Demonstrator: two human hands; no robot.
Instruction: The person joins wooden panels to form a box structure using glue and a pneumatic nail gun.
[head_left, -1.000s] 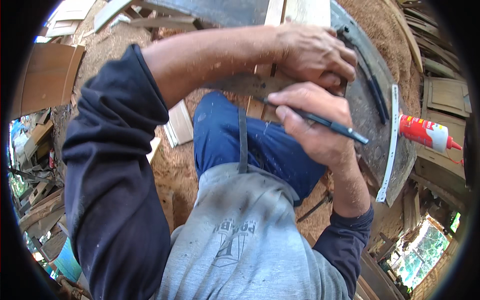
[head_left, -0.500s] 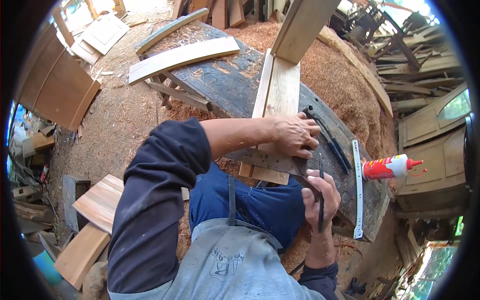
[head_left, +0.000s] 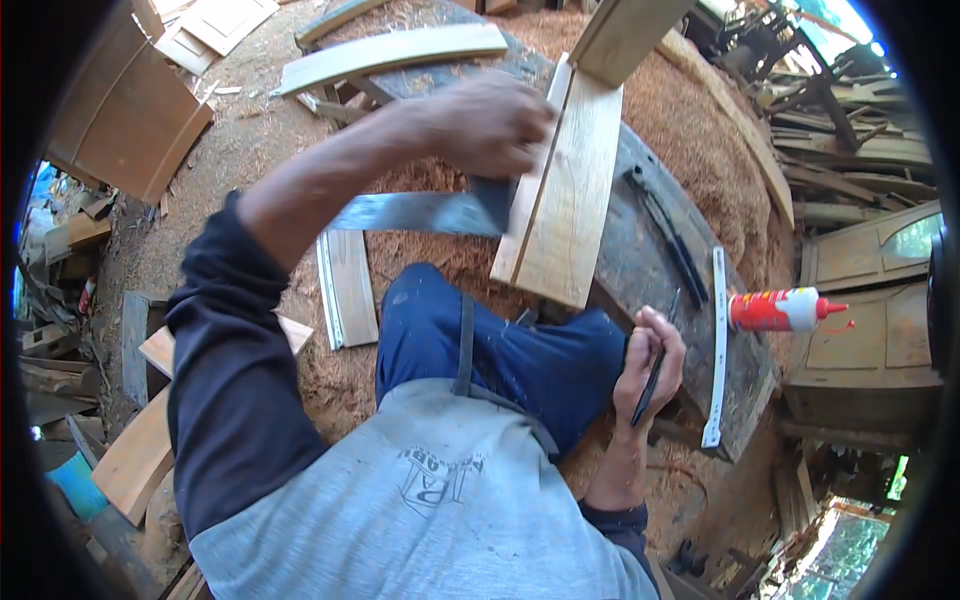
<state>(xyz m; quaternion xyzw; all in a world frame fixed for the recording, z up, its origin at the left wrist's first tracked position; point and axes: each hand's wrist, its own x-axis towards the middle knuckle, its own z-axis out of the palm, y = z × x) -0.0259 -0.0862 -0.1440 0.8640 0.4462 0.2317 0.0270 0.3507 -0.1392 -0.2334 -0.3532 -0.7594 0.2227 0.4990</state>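
My left hand (head_left: 492,125), blurred by motion, is raised over the left edge of a pale wooden board (head_left: 572,190). It grips a try square by its dark stock, with the wide metal blade (head_left: 410,213) pointing left, clear of the board. Right of my knee, my right hand (head_left: 655,365) is closed round a thin black pencil-like marker (head_left: 650,385), tip upward. The board lies lengthwise on the dark workbench (head_left: 640,270), its near end reaching toward my lap. Another wooden piece (head_left: 630,40) joins its far end.
On the bench's right lie a dark long-handled tool (head_left: 670,240), a white perforated strip (head_left: 717,345) and a red-and-white squeeze bottle (head_left: 775,310). A curved plank (head_left: 400,55) rests at the far left. Wood shavings (head_left: 690,130) heap behind the bench; cabinet doors (head_left: 865,310) stand right.
My left hand has lifted the try square off the board's near end and swung it up and left. My right hand has drawn back from the board, still holding the marker.
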